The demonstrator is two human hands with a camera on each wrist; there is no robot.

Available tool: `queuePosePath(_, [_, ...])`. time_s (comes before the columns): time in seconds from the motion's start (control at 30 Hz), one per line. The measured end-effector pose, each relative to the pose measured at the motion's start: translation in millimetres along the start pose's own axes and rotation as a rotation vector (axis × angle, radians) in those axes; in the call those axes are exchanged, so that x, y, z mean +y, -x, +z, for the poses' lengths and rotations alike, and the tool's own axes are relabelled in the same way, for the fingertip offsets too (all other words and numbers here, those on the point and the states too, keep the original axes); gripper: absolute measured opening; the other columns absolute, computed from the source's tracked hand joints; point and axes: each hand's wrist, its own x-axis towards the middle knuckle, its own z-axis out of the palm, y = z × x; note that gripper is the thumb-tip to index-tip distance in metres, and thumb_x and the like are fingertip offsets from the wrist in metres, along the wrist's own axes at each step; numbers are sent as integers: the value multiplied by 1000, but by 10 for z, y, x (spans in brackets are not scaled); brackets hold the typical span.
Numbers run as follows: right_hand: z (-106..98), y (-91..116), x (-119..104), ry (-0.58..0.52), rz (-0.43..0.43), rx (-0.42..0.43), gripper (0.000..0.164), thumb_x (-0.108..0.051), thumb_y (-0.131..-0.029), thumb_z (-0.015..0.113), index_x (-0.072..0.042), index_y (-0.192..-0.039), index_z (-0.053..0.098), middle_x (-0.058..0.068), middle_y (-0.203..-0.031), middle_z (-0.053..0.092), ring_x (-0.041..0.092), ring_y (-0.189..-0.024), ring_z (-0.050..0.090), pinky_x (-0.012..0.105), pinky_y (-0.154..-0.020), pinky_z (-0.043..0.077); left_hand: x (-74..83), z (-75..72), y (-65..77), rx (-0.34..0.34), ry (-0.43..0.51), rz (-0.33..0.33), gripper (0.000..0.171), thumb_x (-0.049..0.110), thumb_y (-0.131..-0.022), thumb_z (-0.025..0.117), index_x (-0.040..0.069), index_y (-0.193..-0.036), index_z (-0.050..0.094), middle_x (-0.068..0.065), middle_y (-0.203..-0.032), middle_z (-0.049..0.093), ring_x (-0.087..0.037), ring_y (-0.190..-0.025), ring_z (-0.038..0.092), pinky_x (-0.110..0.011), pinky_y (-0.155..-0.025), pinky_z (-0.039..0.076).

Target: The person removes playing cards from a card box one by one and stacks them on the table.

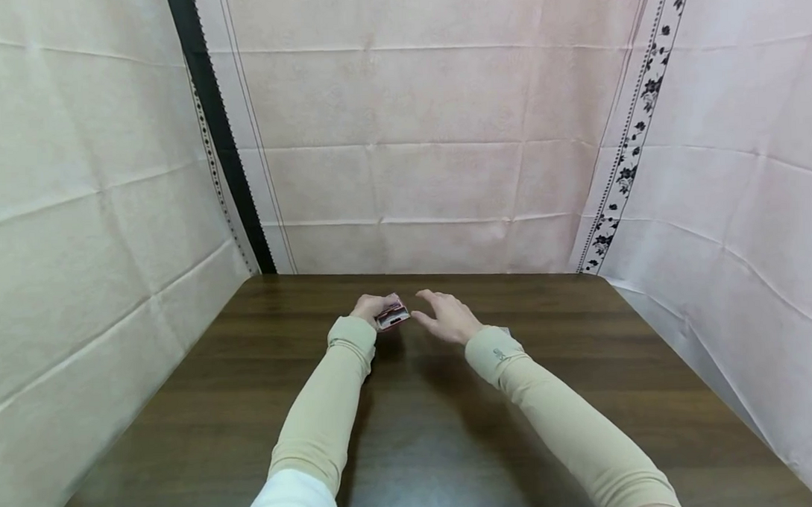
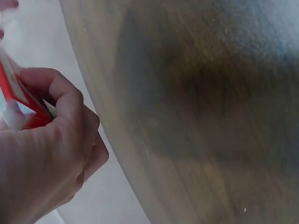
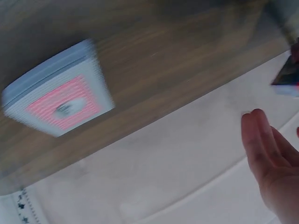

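Note:
My left hand grips a small red card box above the far part of the table. In the left wrist view, fingers and thumb close round the red box. To its right my right hand hovers with fingers extended, apart from the box and holding nothing. In the right wrist view, a neat stack of what look like playing cards lies on the table, its top face white with a pink patterned rectangle. The head view shows only a sliver of the stack, mostly hidden behind my right wrist.
The brown wooden table runs back to a pale cloth wall. More cloth hangs at the left and right, close to the table's edges.

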Motion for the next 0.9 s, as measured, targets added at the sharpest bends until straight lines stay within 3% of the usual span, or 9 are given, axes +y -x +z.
queuePosePath(0.1, [59, -52, -107, -39, -51, -12, 42, -40, -88, 52, -18, -123, 52, 5, -124, 54, 23, -114, 51, 45, -90, 43, -36, 12, 11, -17, 90, 39, 25, 13, -82, 64, -5, -99, 60, -13, -75, 61, -20, -63, 61, -32, -57, 53])
queuePosePath(0.23, [144, -105, -173, -32, -78, -17, 34, -39, -91, 47, -17, -111, 62, 5, -117, 57, 21, -108, 53, 42, -86, 46, -40, 61, 65, 3, 119, 56, 27, 9, -83, 62, -8, -103, 56, -11, -74, 58, -18, -59, 58, -31, -55, 53])
queuePosePath(0.33, [189, -139, -186, 5, -63, 42, 29, -35, -91, 48, -15, -91, 69, 2, -103, 61, 19, -98, 56, 38, -78, 48, -63, 89, 8, 35, 72, 45, 30, 12, -83, 62, -4, -106, 51, -9, -79, 57, -17, -62, 57, -32, -58, 52])
queuePosePath(0.4, [204, -160, -188, 35, -59, 89, 25, -30, -89, 53, -14, -78, 68, 1, -93, 62, 18, -91, 56, 36, -72, 49, -117, 69, -103, 30, 73, 72, 26, 13, -81, 64, -1, -99, 51, -12, -84, 59, -19, -67, 59, -33, -57, 52])
queuePosePath(0.5, [204, -170, -175, 69, -61, 136, 16, -24, -84, 61, -14, -71, 64, 1, -86, 60, 18, -86, 54, 35, -68, 48, -174, 82, -232, 30, 77, 91, 28, 16, -78, 68, 1, -94, 52, -14, -89, 61, -23, -72, 61, -37, -62, 53])
queuePosePath(0.6, [200, -176, -162, 65, -78, 142, 9, -20, -79, 67, -13, -77, 62, 3, -90, 58, 20, -88, 52, 36, -70, 49, -162, 100, -238, 38, 89, 89, 28, 16, -77, 69, 0, -96, 56, -16, -91, 62, -25, -76, 62, -39, -65, 54])
queuePosePath(0.67, [205, -180, -150, 59, -82, 135, 12, -19, -78, 68, -12, -86, 62, 5, -96, 57, 21, -93, 51, 38, -74, 49, -139, 118, -235, 49, 87, 64, 29, 16, -76, 70, 0, -97, 58, -15, -89, 62, -24, -74, 62, -39, -64, 54])
queuePosePath(0.83, [224, -165, -124, 57, -97, 125, 26, -20, -78, 69, -15, -102, 60, 5, -108, 53, 22, -102, 48, 39, -81, 48, -1, 142, 18, 46, 112, 19, 25, 10, -77, 67, -3, -98, 59, -11, -79, 59, -20, -65, 58, -33, -55, 52])
queuePosePath(0.9, [229, -152, -114, 68, -118, 130, 30, -21, -79, 69, -15, -106, 60, 6, -110, 53, 22, -103, 48, 39, -82, 48, -3, 127, 35, 30, 120, 25, 26, 11, -77, 68, -4, -97, 60, -12, -79, 60, -21, -65, 59, -32, -54, 52])
